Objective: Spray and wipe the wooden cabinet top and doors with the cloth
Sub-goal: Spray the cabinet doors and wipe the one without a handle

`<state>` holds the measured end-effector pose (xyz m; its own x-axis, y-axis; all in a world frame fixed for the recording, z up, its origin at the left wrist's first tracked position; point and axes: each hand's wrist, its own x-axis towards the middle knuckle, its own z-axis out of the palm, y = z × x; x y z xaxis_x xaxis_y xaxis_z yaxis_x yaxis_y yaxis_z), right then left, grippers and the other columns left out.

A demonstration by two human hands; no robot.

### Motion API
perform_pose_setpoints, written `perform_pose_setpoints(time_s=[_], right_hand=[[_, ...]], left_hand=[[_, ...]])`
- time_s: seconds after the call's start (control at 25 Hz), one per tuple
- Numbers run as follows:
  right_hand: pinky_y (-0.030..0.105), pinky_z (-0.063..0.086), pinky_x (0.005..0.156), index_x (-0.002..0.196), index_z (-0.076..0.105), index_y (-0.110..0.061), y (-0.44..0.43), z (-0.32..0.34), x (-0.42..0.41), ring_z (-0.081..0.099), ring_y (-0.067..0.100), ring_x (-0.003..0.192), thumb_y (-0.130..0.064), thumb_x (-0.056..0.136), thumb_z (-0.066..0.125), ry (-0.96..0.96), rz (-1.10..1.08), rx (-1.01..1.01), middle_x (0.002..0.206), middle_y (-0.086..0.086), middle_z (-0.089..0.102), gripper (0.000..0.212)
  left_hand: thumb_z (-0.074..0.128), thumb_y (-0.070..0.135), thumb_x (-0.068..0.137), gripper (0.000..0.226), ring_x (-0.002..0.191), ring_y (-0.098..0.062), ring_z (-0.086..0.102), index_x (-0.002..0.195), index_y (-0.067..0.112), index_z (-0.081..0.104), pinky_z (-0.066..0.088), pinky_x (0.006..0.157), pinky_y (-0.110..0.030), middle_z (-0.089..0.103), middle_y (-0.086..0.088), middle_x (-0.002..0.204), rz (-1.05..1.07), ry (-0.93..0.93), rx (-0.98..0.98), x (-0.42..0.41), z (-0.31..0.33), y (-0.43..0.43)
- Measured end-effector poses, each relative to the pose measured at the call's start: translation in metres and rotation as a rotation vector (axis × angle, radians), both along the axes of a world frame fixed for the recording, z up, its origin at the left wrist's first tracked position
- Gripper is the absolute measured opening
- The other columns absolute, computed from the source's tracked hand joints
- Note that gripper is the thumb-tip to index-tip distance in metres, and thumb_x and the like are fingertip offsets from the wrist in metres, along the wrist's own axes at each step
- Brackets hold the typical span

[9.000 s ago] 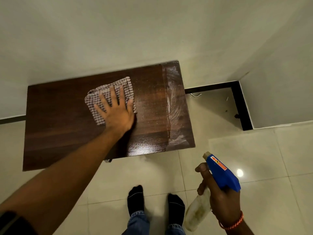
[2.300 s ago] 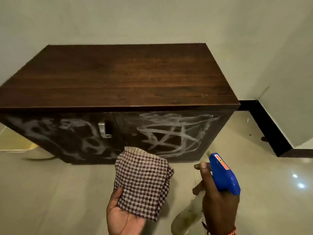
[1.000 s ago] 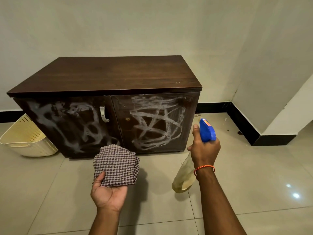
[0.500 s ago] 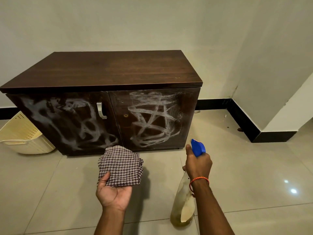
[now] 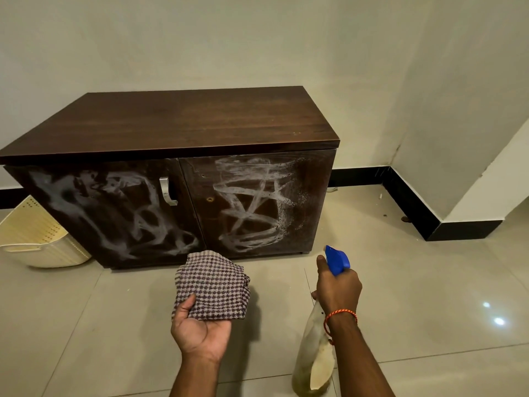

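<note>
Cloth (image 5: 213, 285), woven in a small brown-and-white check, soft and bunched into a loose folded wad, in the lower centre of the frame. Rests on the upturned palm of the left hand (image 5: 200, 330), thumb (image 5: 187, 303) pressed down onto its near edge, other fingers hidden beneath, so cannot tell how far curled. Held in the air in front of the cabinet doors, apart from them.

Just to the right, spray bottle (image 5: 315, 365): blue plastic trigger head, cloudy translucent body, yellowish liquid at the bottom. Gripped round the neck by the right hand (image 5: 339, 287), fingers wrapped close, one digit stretched up beside the blue head. Thin orange thread bracelet (image 5: 340, 313) at the wrist.

Behind both, mid-frame, cabinet (image 5: 177, 121): low, boxy, dark wood-grain finish, flat matte top. Left door (image 5: 108, 213) and right door (image 5: 257, 202) smeared with whitish criss-crossing streaks and fine speckles. Curved metal handle (image 5: 166, 191) on the left door near the seam.

At the left edge, cream perforated plastic basket (image 5: 37, 242), tilted, just beside the cabinet's end. Underneath, glossy pale floor tiles (image 5: 429, 282) with bright light spots. Behind, plain off-white wall (image 5: 229, 38) edged with black skirting (image 5: 409, 202).
</note>
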<state>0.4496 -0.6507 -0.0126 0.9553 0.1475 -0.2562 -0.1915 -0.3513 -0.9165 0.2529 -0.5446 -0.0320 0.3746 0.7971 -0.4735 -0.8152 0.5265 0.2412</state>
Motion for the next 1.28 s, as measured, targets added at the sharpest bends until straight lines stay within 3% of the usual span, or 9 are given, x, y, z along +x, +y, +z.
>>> perform_pose_setpoints(time_s=[0.32, 0.52, 0.72, 0.8, 0.88, 0.96, 1.04, 1.16, 1.28], right_hand=[[0.013, 0.042, 0.041, 0.068, 0.053, -0.021, 0.006, 0.084, 0.004, 0.063, 0.025, 0.041, -0.039, 0.087, 0.071, -0.304, -0.076, 0.287, 0.058, 0.014, 0.06, 0.032], [0.022, 0.051, 0.047, 0.071, 0.055, -0.032, 0.015, 0.112, 0.009, 0.061, 0.022, 0.039, -0.037, 0.089, 0.07, -0.416, -0.017, 0.389, 0.067, 0.01, 0.066, 0.024], [0.037, 0.051, 0.049, 0.081, 0.065, -0.031, -0.006, 0.133, 0.046, 0.059, 0.026, 0.039, -0.034, 0.091, 0.068, -0.483, 0.355, 0.29, 0.074, 0.008, 0.07, 0.011], [0.034, 0.054, 0.049, 0.09, 0.067, -0.018, -0.028, 0.133, 0.053, 0.06, 0.023, 0.04, -0.037, 0.09, 0.067, -0.554, 0.498, 0.174, 0.072, 0.016, 0.068, 0.018], [0.026, 0.054, 0.051, 0.093, 0.066, -0.013, -0.045, 0.126, 0.054, 0.06, 0.019, 0.04, -0.042, 0.087, 0.065, -0.568, 0.513, 0.109, 0.067, 0.021, 0.065, 0.03], [0.028, 0.055, 0.054, 0.093, 0.065, -0.014, -0.051, 0.116, 0.053, 0.06, 0.019, 0.04, -0.047, 0.084, 0.063, -0.542, 0.476, 0.122, 0.067, 0.022, 0.065, 0.034], [0.026, 0.054, 0.054, 0.093, 0.064, -0.013, -0.049, 0.103, 0.054, 0.06, 0.02, 0.04, -0.047, 0.084, 0.063, -0.502, 0.461, 0.157, 0.067, 0.022, 0.066, 0.035], [0.022, 0.053, 0.053, 0.091, 0.063, -0.018, -0.04, 0.091, 0.053, 0.06, 0.019, 0.04, -0.048, 0.083, 0.062, -0.482, 0.475, 0.177, 0.067, 0.023, 0.066, 0.03], [0.03, 0.055, 0.056, 0.089, 0.061, -0.012, -0.036, 0.087, 0.059, 0.06, 0.02, 0.041, -0.048, 0.083, 0.062, -0.499, 0.451, 0.189, 0.067, 0.024, 0.065, 0.036]], left_hand=[[0.086, 0.019, 0.034, 0.099, 0.12, -0.035, 0.064, 0.131, 0.012, 0.065, 0.049, 0.094, -0.056, 0.07, -0.014, 0.129, -0.042, 0.035, 0.053, 0.008, 0.009, -0.005], [0.057, 0.018, 0.084, 0.048, 0.133, -0.031, 0.056, 0.131, 0.017, 0.062, 0.042, 0.112, -0.05, 0.062, -0.01, 0.142, 0.073, 0.203, 0.267, 0.033, 0.045, -0.012], [0.048, 0.032, 0.103, 0.038, 0.137, 0.002, 0.045, 0.139, 0.034, 0.037, 0.037, 0.115, -0.022, 0.043, 0.006, 0.148, 0.445, 0.597, 0.936, 0.092, 0.123, -0.021], [0.038, 0.042, 0.109, 0.046, 0.148, -0.012, 0.036, 0.149, 0.023, 0.025, 0.035, 0.12, -0.033, 0.033, -0.011, 0.156, 0.507, 0.833, 1.113, 0.123, 0.128, -0.003], [0.03, 0.059, 0.106, 0.076, 0.156, -0.037, 0.011, 0.159, 0.008, 0.011, 0.014, 0.127, -0.053, 0.009, -0.025, 0.167, 0.421, 0.981, 1.326, 0.151, 0.122, 0.026], [0.02, 0.064, 0.104, 0.081, 0.155, -0.04, -0.015, 0.162, 0.015, -0.009, -0.009, 0.126, -0.053, -0.02, -0.014, 0.168, 0.38, 1.172, 1.576, 0.178, 0.11, 0.054], [0.015, 0.063, 0.103, 0.073, 0.15, -0.033, -0.03, 0.159, 0.032, -0.018, -0.019, 0.12, -0.059, -0.036, 0.005, 0.163, 0.392, 1.441, 1.84, 0.2, 0.1, 0.069], [0.026, 0.056, 0.102, 0.072, 0.147, -0.031, -0.037, 0.16, 0.021, 0.005, -0.024, 0.117, -0.058, -0.018, -0.007, 0.168, 0.446, 1.74, 1.915, 0.219, 0.088, 0.077], [0.032, 0.054, 0.102, 0.071, 0.152, -0.046, -0.011, 0.158, 0.015, 0.015, -0.013, 0.118, -0.064, 0.004, -0.021, 0.164, 0.507, 1.812, 1.805, 0.23, 0.091, 0.067]])
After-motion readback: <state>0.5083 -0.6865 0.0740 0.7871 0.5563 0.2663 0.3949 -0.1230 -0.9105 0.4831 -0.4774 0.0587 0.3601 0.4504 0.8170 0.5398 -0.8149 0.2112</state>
